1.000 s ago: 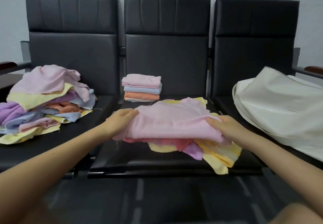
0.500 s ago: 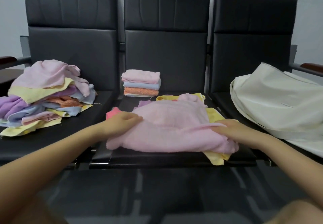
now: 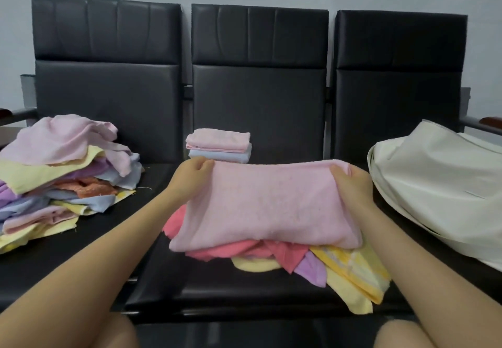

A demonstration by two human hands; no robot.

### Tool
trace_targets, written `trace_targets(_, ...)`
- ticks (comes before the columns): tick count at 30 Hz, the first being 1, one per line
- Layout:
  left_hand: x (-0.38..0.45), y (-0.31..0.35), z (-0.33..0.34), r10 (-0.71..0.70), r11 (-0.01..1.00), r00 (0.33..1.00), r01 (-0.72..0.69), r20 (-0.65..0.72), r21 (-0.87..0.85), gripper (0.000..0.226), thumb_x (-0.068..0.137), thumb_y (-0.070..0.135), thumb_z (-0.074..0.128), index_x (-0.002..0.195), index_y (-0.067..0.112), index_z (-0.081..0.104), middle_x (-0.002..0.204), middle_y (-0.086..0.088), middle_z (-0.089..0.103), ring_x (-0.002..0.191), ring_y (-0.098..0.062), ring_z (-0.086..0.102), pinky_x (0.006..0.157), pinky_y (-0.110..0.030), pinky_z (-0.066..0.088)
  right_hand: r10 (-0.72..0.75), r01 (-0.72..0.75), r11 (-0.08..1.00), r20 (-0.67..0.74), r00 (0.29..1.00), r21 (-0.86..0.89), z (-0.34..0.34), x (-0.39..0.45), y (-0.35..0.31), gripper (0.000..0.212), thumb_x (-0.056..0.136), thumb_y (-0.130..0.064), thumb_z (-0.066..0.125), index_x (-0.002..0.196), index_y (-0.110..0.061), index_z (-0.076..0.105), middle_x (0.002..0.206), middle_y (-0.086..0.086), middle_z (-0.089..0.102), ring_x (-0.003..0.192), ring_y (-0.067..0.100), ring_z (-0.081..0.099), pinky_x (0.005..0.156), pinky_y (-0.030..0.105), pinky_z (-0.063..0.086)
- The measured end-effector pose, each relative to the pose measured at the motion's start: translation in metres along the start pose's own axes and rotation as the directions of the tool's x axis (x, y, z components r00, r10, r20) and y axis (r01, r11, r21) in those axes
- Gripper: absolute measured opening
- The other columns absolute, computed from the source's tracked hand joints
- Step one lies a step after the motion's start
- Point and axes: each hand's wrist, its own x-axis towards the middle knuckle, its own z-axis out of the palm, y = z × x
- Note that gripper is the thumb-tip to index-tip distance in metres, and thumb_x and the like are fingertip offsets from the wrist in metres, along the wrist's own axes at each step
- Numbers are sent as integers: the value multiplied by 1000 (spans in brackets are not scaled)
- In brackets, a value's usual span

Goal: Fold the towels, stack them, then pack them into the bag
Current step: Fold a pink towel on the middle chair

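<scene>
A pink towel (image 3: 266, 206) is stretched between my hands above the middle seat. My left hand (image 3: 190, 175) pinches its upper left corner and my right hand (image 3: 353, 182) grips its upper right corner. Its lower edge hangs over a loose pile of coral, purple and yellow towels (image 3: 312, 263). Behind it, a small stack of folded towels (image 3: 218, 145) shows pink on top of blue; the layers below are hidden. A cream bag (image 3: 440, 184) lies on the right seat.
A big heap of unfolded pastel towels (image 3: 59, 179) covers the left seat. Three black chairs (image 3: 258, 95) stand side by side against a grey wall. My knees show at the bottom edge.
Both hands have lifted the pink towel's far edge up off the pile and pulled it taut; it now hides the orange layer of the folded stack.
</scene>
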Motion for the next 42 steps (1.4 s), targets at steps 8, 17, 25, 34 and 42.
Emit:
trace_targets(8, 31, -44, 33, -8, 971, 984, -36, 181, 237, 32, 99, 29, 48, 68, 22, 51, 78, 0, 58, 80, -22, 54, 68, -31, 34, 119, -44, 852, 110, 987, -522, 30, 36, 48, 30, 94, -29, 45, 87, -8, 65, 83, 8, 63, 79, 29, 58, 67, 33, 44)
trace_targets(17, 27, -61, 42, -45, 904, 942, -103, 332, 414, 22, 97, 30, 47, 96, 15, 64, 102, -4, 66, 94, -21, 58, 76, -30, 41, 109, 92, 630, 205, 973, -771, 30, 33, 57, 42, 99, -32, 35, 127, -4, 49, 124, 20, 53, 108, 35, 54, 78, 35, 39)
trace_targets(25, 5, -2, 31, 160, 965, 978, -184, 137, 186, 26, 98, 15, 44, 93, 9, 68, 96, -2, 68, 91, -21, 59, 72, -31, 39, 189, 19, 653, 188, 964, -757, 0, 12, 40, 36, 94, -44, 45, 91, -10, 53, 81, 4, 57, 73, 20, 54, 55, 29, 35)
trace_targets(34, -41, 47, 65, 301, 846, 806, -473, 510, 248, 60, 90, 51, 23, 138, 28, 51, 144, 3, 48, 134, -16, 38, 111, -37, 29, 443, -174, 679, 209, 872, -713, -7, -14, 18, 68, 96, -60, 37, 134, -4, 50, 121, 18, 57, 112, 31, 55, 88, 34, 40)
trace_targets(42, -58, 31, 79, 253, 719, 785, -544, 566, 434, 82, 79, 60, -3, 151, 34, 28, 159, 4, 26, 145, -17, 22, 117, -34, 15, 511, -547, 837, 397, 762, -29, -25, -9, 16, 27, 88, -20, 69, 109, -4, 61, 101, 14, 65, 90, 26, 63, 87, 40, 53)
